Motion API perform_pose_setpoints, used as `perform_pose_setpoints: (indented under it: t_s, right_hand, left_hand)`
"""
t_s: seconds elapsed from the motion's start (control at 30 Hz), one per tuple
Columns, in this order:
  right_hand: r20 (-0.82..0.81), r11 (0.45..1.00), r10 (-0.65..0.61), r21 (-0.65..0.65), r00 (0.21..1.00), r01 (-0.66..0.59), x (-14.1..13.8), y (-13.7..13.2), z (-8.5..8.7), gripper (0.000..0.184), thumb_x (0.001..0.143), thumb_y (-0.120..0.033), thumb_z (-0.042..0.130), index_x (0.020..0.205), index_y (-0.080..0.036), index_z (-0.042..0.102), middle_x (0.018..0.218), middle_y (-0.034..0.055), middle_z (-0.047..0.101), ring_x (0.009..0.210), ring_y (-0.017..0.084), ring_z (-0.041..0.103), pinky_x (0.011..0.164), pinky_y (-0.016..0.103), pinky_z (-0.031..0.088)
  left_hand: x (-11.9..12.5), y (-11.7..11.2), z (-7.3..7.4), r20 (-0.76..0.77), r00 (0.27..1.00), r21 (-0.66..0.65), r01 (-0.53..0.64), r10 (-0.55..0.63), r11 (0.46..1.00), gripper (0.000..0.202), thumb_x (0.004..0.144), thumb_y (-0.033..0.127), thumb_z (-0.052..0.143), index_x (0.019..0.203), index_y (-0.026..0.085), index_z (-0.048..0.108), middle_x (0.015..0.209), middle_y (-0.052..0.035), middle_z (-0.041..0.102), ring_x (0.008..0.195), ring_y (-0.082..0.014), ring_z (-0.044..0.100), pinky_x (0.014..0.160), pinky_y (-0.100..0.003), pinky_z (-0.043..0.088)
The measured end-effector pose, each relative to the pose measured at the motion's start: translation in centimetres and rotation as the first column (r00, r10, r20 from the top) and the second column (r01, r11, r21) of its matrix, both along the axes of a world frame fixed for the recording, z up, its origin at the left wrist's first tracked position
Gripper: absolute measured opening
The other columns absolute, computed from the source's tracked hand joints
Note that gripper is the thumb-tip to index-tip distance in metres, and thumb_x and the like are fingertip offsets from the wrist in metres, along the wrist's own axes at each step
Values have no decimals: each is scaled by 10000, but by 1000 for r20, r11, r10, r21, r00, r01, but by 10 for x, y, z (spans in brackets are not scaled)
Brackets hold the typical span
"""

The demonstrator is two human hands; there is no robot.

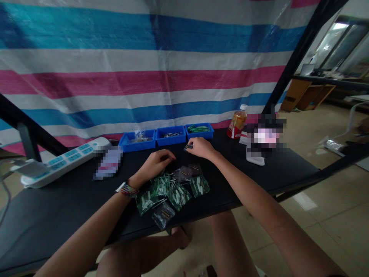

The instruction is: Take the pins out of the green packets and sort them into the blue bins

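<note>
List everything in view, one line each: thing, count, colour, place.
table: one, black, across the foreground
trays: three, blue, side by side at the table's back
small bags: a pile, count unclear, clear with green contents, near the front edge
power strip: one, white with blue sockets, far left
bottle: one, amber, white cap, right of the trays
tarp: one, blue, pink and white stripes, behind the table
left hand: curled, above the pile
right hand: fingertips at a small dark item before the trays

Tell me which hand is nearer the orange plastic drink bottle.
Right. The right hand rests left of the orange plastic drink bottle, before the blue plastic trays; the left hand lies farther left, by the pile of small clear bags.
</note>
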State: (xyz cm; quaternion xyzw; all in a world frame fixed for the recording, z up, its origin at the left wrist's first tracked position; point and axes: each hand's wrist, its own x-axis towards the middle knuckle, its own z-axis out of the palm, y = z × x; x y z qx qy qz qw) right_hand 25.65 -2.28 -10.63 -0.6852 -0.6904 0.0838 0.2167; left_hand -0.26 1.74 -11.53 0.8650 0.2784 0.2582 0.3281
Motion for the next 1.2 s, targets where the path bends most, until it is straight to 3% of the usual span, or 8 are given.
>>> perform_pose_setpoints:
  t_s: [0.23,0.37,0.47,0.63,0.87,1.0,1.13,1.2]
  right_hand:
    - [-282,970,199,190,939,-148,-3,9,-9,166,734,-146,793,764,-183,633,809,1,649,752,145,602,687,248,430]
    - [-692,955,276,123,667,-269,-22,6,-7,357,766,-358,836,766,-207,512,647,-71,545,529,105,531,529,234,424]
    - [-822,914,326,148,467,-376,-36,1,-3,465,724,-481,878,795,-210,506,661,-79,545,507,102,554,488,234,466]
    - [-887,903,323,184,330,-388,-43,-4,0,459,720,-453,898,870,-198,548,775,-53,620,574,100,633,535,231,549]
    - [-895,877,316,149,314,-456,-42,-6,-3,409,827,-482,826,1017,-183,623,895,-8,665,605,130,700,542,272,613]
    - [-837,867,395,202,380,-456,-44,-8,-3,374,876,-507,775,985,-181,627,831,-18,640,579,120,662,529,256,580]
    - [-755,884,435,257,491,-390,-44,-9,1,331,883,-494,773,954,-189,664,777,-33,581,642,124,602,573,245,529]
    - [-681,888,456,311,572,-338,-45,-10,3,267,898,-445,768,947,-188,710,770,-26,586,685,127,564,632,247,501]
  left_hand:
    - [1,-4,1,52,998,-108,-23,29,994,356,945,430,655,1212,196,665,929,-39,736,839,-219,698,740,-323,528]
    - [2,-9,5,87,995,-125,-32,43,992,445,943,503,686,1261,198,630,940,-34,720,803,-199,668,713,-306,515]
    - [3,-11,8,138,989,-123,-29,46,992,410,945,522,697,1199,201,660,872,-13,694,742,-169,631,674,-278,489]
    - [7,-13,18,286,954,-246,-12,85,969,485,868,520,782,1198,187,658,833,-9,688,720,-161,643,687,-274,522]
    - [6,-15,24,356,925,-276,-31,132,961,356,797,471,817,834,175,622,791,-10,652,666,-133,609,614,-246,511]
    - [6,-18,22,312,941,-285,-39,131,958,337,811,470,778,768,190,597,666,19,600,568,-118,540,537,-230,445]
    - [4,-17,21,207,967,-269,-88,146,959,566,955,567,586,526,214,478,446,7,465,444,-111,422,476,-249,356]
    - [4,-17,22,208,963,-290,-106,171,951,632,997,609,494,509,210,536,459,-36,543,441,-127,470,483,-266,386]
